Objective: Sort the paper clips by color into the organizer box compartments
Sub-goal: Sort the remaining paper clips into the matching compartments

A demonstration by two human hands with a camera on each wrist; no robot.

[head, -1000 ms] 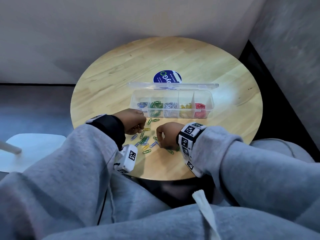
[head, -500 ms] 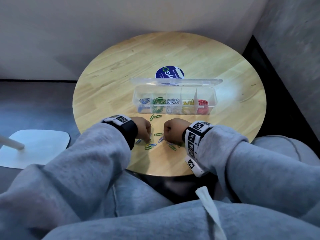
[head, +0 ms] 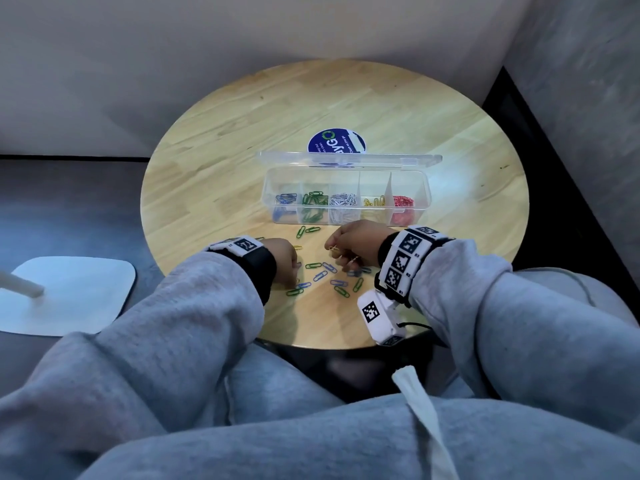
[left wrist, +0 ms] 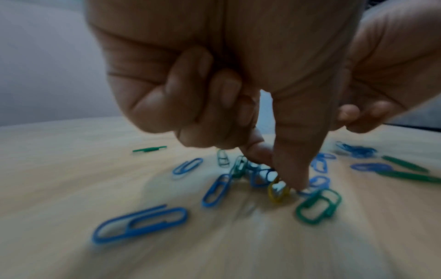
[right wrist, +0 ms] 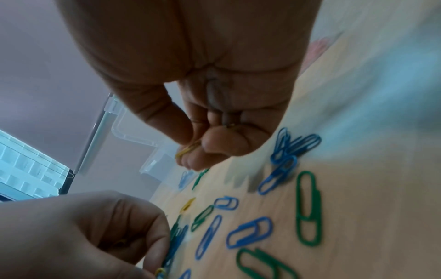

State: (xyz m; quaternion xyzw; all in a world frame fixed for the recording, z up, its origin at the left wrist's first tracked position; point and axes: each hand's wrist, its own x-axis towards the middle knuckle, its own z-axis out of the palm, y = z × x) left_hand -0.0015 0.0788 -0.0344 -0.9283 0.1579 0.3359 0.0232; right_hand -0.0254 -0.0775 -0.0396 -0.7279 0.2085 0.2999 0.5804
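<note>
a person's right hand [head: 358,242] pinches a yellow paper clip [right wrist: 188,149] between thumb and fingertips, lifted clear of the round bench [head: 242,133], likely bound for the yellow compartment of the open organizer box [head: 346,195] just beyond; the left hand [head: 282,261] pins scattered blue and green clips [head: 320,275] with one straight finger, its other fingers curled, to pick the next
</note>
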